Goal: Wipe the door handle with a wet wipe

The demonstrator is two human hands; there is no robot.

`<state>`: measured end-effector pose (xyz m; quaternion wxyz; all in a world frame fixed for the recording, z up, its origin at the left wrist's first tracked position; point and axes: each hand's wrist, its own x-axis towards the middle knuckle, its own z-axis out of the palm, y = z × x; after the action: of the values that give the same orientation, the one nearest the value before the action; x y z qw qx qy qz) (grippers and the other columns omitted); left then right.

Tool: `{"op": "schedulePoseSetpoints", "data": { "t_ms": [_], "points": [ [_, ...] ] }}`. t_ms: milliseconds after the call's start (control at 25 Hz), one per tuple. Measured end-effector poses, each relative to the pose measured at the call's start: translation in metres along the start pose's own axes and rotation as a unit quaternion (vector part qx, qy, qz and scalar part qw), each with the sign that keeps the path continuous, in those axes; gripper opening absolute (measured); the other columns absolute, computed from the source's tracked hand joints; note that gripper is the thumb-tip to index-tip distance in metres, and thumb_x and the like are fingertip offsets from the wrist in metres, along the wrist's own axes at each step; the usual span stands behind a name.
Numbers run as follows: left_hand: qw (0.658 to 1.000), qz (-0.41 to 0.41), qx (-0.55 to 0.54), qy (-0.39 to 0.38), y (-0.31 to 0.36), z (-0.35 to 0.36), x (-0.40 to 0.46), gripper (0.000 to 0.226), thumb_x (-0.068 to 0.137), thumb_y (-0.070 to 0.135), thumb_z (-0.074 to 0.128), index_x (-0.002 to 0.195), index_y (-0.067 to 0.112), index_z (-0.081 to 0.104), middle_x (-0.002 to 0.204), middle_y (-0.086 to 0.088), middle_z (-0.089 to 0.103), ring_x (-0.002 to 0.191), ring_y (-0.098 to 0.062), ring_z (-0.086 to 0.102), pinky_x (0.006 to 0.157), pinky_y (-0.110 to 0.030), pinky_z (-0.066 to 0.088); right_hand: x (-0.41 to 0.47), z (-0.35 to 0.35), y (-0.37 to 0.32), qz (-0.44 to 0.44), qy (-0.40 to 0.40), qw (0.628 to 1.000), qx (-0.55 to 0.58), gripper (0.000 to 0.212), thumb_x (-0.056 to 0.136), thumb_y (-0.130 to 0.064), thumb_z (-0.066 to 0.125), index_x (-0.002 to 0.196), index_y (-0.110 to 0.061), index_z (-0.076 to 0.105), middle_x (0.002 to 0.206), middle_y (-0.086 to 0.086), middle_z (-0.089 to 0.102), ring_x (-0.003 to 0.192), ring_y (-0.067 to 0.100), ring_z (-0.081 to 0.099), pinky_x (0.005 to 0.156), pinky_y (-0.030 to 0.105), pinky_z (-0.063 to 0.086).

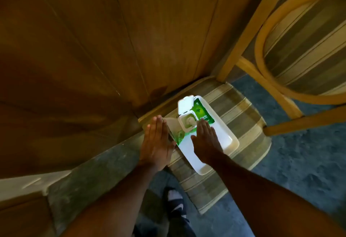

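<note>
A green and white pack of wet wipes [203,114] lies in a white tray [227,136] on a striped chair seat. Its white flip lid [185,104] stands up, and a wipe [189,121] shows in the opening. My left hand [156,143] is flat with fingers together at the left end of the pack, beside the tray. My right hand [205,139] hovers flat over the tray, fingertips close to the opening. Neither hand holds anything. The wooden door [93,40] fills the upper left. Its handle is out of view.
The striped chair seat [243,109] stands against the door's foot. A wooden chair back [280,49] with a curved hoop rises at the right. Blue carpet [299,162] covers the floor. My foot [175,202] is below the seat. A grey threshold [93,177] runs at the lower left.
</note>
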<state>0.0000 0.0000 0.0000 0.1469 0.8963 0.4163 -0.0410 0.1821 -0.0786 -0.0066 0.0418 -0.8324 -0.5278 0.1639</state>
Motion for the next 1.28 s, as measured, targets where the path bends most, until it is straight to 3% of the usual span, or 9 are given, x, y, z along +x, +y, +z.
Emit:
{"op": "schedulePoseSetpoints", "data": {
  "t_ms": [320,440,520,600,720,920,1040,1120,1280],
  "points": [
    [0.999,-0.015,0.045,0.022,-0.027,0.006,0.016,0.081,0.099,0.054,0.035,0.156,-0.004,0.028,0.165,-0.028,0.026,0.155,-0.040,0.021,0.124,-0.052,0.019,0.065,0.007,-0.028,0.192,0.049,0.973,0.122,0.023,0.092,-0.015,0.052,0.101,-0.003,0.070,0.096,0.016,0.071,0.093,0.032,0.067,0.077,0.033,0.052],
    [0.998,-0.036,0.024,0.034,-0.039,-0.015,0.003,0.081,0.100,0.056,0.030,0.157,-0.001,0.024,0.166,-0.026,0.024,0.154,-0.037,0.015,0.123,-0.051,0.020,0.060,-0.022,-0.037,0.265,0.047,0.917,0.295,0.026,0.088,-0.018,0.050,0.075,-0.002,0.066,0.072,0.015,0.063,0.076,0.036,0.062,0.065,0.032,0.040],
    [0.998,-0.022,0.008,0.057,-0.040,-0.042,-0.013,0.081,0.101,0.057,0.029,0.157,-0.001,0.023,0.167,-0.026,0.021,0.155,-0.037,0.013,0.123,-0.050,0.018,0.035,-0.053,-0.054,0.279,0.089,0.845,0.447,0.028,0.091,-0.017,0.049,0.075,-0.001,0.064,0.077,0.021,0.065,0.079,0.039,0.061,0.072,0.039,0.048],
    [0.995,-0.021,-0.057,0.084,-0.036,-0.084,-0.031,0.084,0.102,0.063,0.021,0.161,0.003,0.012,0.170,-0.020,0.003,0.159,-0.031,-0.003,0.129,-0.044,0.004,0.006,-0.098,-0.079,0.241,0.087,0.779,0.573,0.024,0.091,-0.010,0.052,0.070,-0.006,0.063,0.082,0.025,0.067,0.079,0.034,0.064,0.075,0.043,0.055],
    [0.962,-0.099,-0.196,0.164,-0.034,-0.171,-0.055,0.085,0.097,0.071,0.014,0.160,0.016,-0.003,0.167,0.000,-0.022,0.156,-0.014,-0.023,0.127,-0.031,-0.016,-0.019,-0.187,-0.136,0.121,0.031,0.777,0.618,0.021,0.092,-0.004,0.055,0.075,-0.004,0.067,0.080,0.021,0.069,0.073,0.027,0.067,0.065,0.035,0.057],
    [0.931,-0.070,-0.256,0.253,-0.069,-0.319,-0.122,0.073,0.096,0.060,0.045,0.155,0.017,0.042,0.166,0.009,0.025,0.159,-0.009,0.007,0.127,-0.033,0.017,-0.037,-0.314,-0.249,-0.055,-0.071,0.768,0.634,0.018,0.093,0.006,0.057,0.084,-0.003,0.070,0.063,0.008,0.068,0.053,0.013,0.063,0.051,0.022,0.055],
    [0.883,-0.070,-0.333,0.322,-0.086,-0.396,-0.171,0.034,0.090,0.033,0.074,0.124,0.033,0.071,0.139,0.006,0.067,0.136,-0.011,0.056,0.110,-0.025,0.046,-0.057,-0.375,-0.316,-0.175,-0.135,0.754,0.618,0.015,0.096,-0.005,0.059,0.090,0.004,0.070,0.058,0.007,0.064,0.047,0.010,0.059,0.047,0.020,0.052],
    [0.830,-0.074,-0.437,0.338,-0.096,-0.433,-0.193,0.040,0.087,0.010,0.080,0.113,0.039,0.073,0.120,0.006,0.078,0.111,-0.006,0.072,0.093,-0.017,0.056,-0.071,-0.404,-0.351,-0.229,-0.150,0.749,0.603,0.021,0.098,-0.012,0.057,0.086,0.002,0.067,0.057,0.008,0.060,0.047,0.013,0.056,0.048,0.023,0.050],
    [0.753,-0.053,-0.578,0.310,-0.115,-0.477,-0.228,0.061,0.085,0.006,0.080,0.137,0.025,0.056,0.119,0.007,0.075,0.097,-0.009,0.076,0.080,-0.027,0.063,-0.098,-0.430,-0.397,-0.267,-0.209,0.730,0.593,0.032,0.103,-0.028,0.048,0.097,-0.004,0.070,0.055,0.001,0.058,0.050,0.013,0.056,0.050,0.027,0.051]
  ]
}}
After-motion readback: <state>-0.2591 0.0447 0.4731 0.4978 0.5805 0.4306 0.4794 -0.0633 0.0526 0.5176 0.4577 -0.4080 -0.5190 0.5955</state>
